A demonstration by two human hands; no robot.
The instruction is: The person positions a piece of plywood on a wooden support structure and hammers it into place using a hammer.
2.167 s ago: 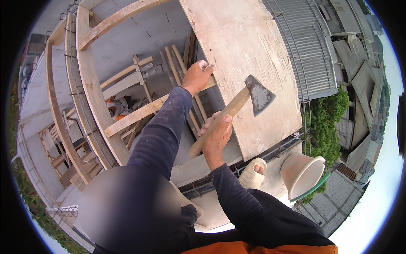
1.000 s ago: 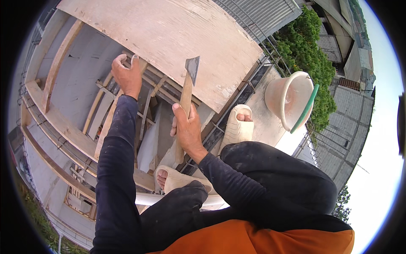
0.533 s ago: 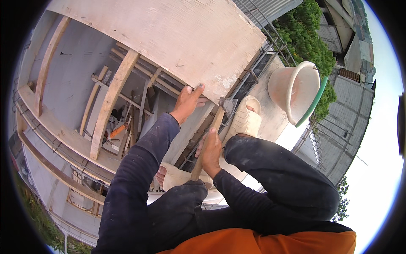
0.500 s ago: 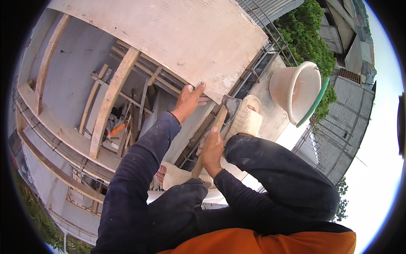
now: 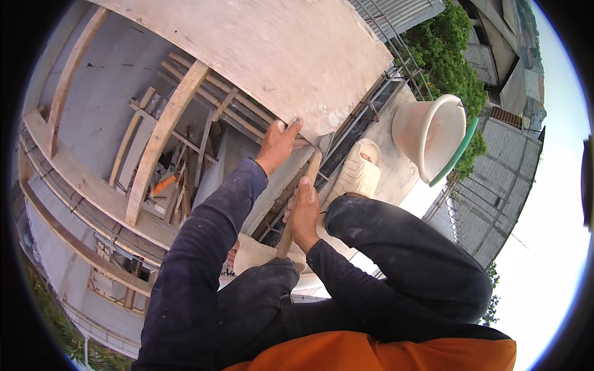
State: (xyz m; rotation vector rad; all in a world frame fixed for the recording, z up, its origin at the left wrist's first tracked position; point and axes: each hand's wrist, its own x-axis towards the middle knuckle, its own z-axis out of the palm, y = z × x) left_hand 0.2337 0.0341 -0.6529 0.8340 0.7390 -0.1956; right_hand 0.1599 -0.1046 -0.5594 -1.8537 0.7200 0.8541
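A broad, pale plywood sheet (image 5: 266, 52) spans the top of the view, its near corner scuffed. My left hand (image 5: 278, 143) grips its near edge beside that corner, thumb on top and fingers tucked beneath. In my right hand (image 5: 304, 213) is a hatchet (image 5: 314, 166), held by its wooden handle. The hatchet's metal head reaches the sheet's corner, just right of my left fingers; whether it touches or wedges under the sheet I cannot tell. The handle's lower end comes down by my left knee.
On the right ledge stands a whitish bucket (image 5: 408, 127) with a green strip at its rim. Steel bars (image 5: 390, 80) run along the sheet's right side. Left of me, a wooden beam (image 5: 164, 142) crosses a deep opening with timbers below. My sandalled feet straddle a gap.
The hatchet's head has shifted slightly left onto the sheet's corner and turned, so its blade shows narrower. My right hand moved slightly left with it. My left hand keeps its grip.
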